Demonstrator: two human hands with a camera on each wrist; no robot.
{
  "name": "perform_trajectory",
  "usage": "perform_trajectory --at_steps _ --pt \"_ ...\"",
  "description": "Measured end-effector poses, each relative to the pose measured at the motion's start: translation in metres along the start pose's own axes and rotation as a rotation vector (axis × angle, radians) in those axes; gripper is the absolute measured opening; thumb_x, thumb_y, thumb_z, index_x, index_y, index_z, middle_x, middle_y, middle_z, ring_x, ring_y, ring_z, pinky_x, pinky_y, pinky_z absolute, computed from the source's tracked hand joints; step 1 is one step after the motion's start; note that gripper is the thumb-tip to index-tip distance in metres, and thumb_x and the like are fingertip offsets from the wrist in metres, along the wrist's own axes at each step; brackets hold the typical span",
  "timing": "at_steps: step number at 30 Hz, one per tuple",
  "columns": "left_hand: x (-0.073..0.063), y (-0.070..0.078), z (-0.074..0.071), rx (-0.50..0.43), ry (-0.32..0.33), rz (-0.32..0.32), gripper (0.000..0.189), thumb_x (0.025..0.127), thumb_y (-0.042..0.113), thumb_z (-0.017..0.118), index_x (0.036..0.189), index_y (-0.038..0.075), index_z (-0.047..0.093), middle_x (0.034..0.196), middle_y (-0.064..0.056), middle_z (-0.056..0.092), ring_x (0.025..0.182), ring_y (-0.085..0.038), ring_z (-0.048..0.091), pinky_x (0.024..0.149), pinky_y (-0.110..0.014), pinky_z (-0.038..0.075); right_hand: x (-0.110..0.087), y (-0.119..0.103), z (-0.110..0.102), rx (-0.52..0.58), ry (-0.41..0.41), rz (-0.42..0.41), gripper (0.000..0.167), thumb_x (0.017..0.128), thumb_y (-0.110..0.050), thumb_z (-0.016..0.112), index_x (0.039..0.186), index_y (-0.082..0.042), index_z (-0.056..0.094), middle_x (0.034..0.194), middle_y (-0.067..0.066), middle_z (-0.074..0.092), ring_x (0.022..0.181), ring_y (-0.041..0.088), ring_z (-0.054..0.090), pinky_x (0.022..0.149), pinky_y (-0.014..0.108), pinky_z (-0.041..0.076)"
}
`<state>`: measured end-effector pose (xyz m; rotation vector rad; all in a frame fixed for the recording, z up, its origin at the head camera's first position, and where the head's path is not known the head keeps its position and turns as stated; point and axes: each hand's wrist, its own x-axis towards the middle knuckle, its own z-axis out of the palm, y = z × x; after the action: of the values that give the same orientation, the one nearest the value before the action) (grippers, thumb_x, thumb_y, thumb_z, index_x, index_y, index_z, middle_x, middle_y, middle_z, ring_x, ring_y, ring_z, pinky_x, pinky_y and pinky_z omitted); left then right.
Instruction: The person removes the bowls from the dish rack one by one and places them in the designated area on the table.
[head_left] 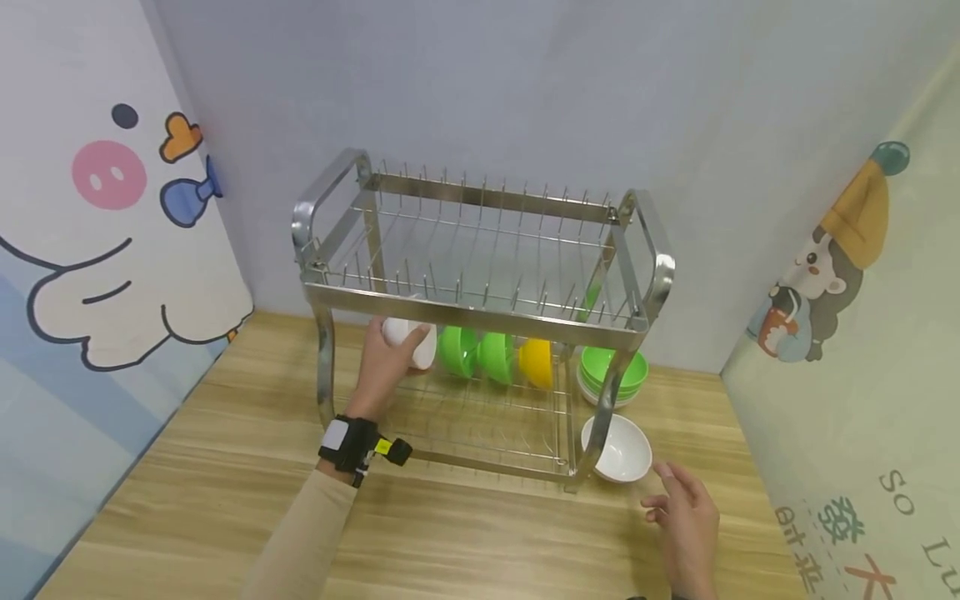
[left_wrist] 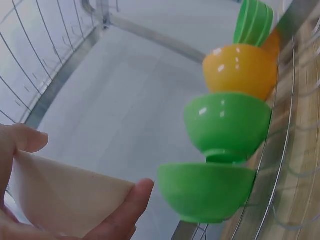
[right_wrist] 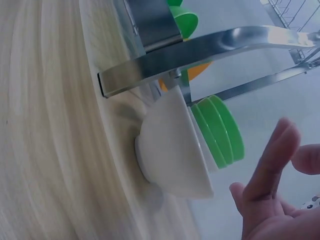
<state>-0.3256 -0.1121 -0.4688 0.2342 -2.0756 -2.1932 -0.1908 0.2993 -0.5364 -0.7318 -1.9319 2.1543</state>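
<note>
Though partly hidden, a white bowl [left_wrist: 70, 192] apparently sits in the left hand [head_left: 381, 364].

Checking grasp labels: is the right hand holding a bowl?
No, the right hand holds nothing; a gap separates it from the white bowl in the right wrist view.

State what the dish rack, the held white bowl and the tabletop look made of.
Dish rack: polished metal, probably stainless steel, given its silvery reflections. Held white bowl: smooth, low sheen; plastic or ceramic, the even surface fits both. Tabletop: wood or wood-look laminate, showing pale streaked grain.
</note>
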Motion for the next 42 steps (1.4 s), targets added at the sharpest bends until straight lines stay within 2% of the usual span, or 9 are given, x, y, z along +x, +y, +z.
perform_trajectory --at_steps 4,8,15,20,24,28,32,36,42 --pt "-0.015 0.002 -0.002 -0.032 -0.051 -0.01 0.066 0.105 0.023 0.064 0.159 0.01 0.028 0.145 -0.022 0.039 0.117 -0.035 0.057 0.088 -0.054 0.065 -0.007 -0.001 0.003 0.008 -0.016 -0.007 0.024 0.109 -0.028 0.059 0.126 -0.011 0.06 0.102 -0.022 0.077 0.067 0.006 0.066 0.058 0.019 0.057" --pt "-0.028 0.002 -0.006 -0.044 -0.083 -0.023 0.067 0.105 0.021 0.063 0.162 0.014 0.028 0.154 -0.024 0.034 0.123 -0.042 0.055 0.083 -0.051 0.067 -0.01 0.001 0.006 0.004 -0.038 -0.021 0.026 0.107 -0.034 0.061 0.118 -0.011 0.068 0.103 -0.019 0.077 0.068 0.007 0.067 0.059 0.02 0.058" --pt "-0.044 -0.003 -0.01 -0.034 -0.103 -0.058 0.064 0.104 0.018 0.064 0.16 0.012 0.033 0.157 -0.026 0.034 0.127 -0.046 0.053 0.084 -0.058 0.065 -0.016 0.005 0.016 -0.035 -0.088 -0.026 0.025 0.108 -0.029 0.061 0.111 -0.008 0.073 0.096 -0.015 0.08 0.07 0.008 0.067 0.061 0.021 0.059" --pt "-0.054 -0.017 -0.006 0.033 -0.114 -0.082 0.064 0.104 0.026 0.065 0.159 0.014 0.035 0.155 -0.024 0.04 0.127 -0.044 0.055 0.085 -0.052 0.067 -0.02 0.009 0.024 -0.054 -0.155 -0.031 0.024 0.108 -0.028 0.06 0.112 -0.007 0.071 0.096 -0.012 0.08 0.071 0.007 0.067 0.062 0.021 0.059" --pt "-0.067 -0.033 -0.001 0.043 -0.166 -0.135 0.065 0.105 0.029 0.064 0.16 0.014 0.035 0.153 -0.025 0.043 0.124 -0.041 0.058 0.084 -0.049 0.067 -0.023 0.012 0.028 -0.056 -0.184 -0.02 0.024 0.109 -0.025 0.058 0.112 -0.006 0.072 0.095 -0.011 0.079 0.071 0.007 0.066 0.062 0.021 0.059" --pt "-0.081 -0.046 0.004 -0.058 -0.244 -0.18 0.063 0.105 0.021 0.063 0.16 0.011 0.035 0.151 -0.027 0.043 0.118 -0.039 0.062 0.084 -0.053 0.067 -0.029 0.013 0.034 -0.07 -0.219 0.0 0.021 0.109 -0.022 0.057 0.11 -0.008 0.073 0.093 -0.012 0.078 0.073 0.007 0.066 0.063 0.021 0.059" --pt "-0.095 -0.051 0.008 -0.164 -0.332 -0.219 0.064 0.104 0.017 0.062 0.161 0.01 0.032 0.154 -0.027 0.038 0.116 -0.037 0.062 0.087 -0.058 0.065 -0.036 0.015 0.043 -0.103 -0.257 0.002 0.022 0.109 -0.024 0.059 0.112 -0.006 0.071 0.094 -0.011 0.079 0.073 0.007 0.066 0.063 0.021 0.059" --pt "-0.115 -0.05 0.011 -0.221 -0.409 -0.257 0.069 0.104 0.017 0.062 0.163 0.011 0.026 0.16 -0.028 0.031 0.118 -0.035 0.062 0.092 -0.057 0.064 -0.045 0.017 0.054 -0.133 -0.294 0.011 0.024 0.106 -0.027 0.064 0.113 -0.004 0.07 0.095 -0.011 0.08 0.073 0.01 0.067 0.063 0.022 0.059" --pt "-0.145 -0.042 0.017 -0.296 -0.491 -0.29 0.074 0.105 0.022 0.062 0.165 0.01 0.022 0.16 -0.029 0.028 0.117 -0.031 0.065 0.091 -0.058 0.064 -0.059 0.019 0.071 -0.142 -0.355 0.025 0.029 0.104 -0.027 0.065 0.116 -0.001 0.069 0.096 -0.009 0.08 0.071 0.01 0.067 0.061 0.022 0.058"
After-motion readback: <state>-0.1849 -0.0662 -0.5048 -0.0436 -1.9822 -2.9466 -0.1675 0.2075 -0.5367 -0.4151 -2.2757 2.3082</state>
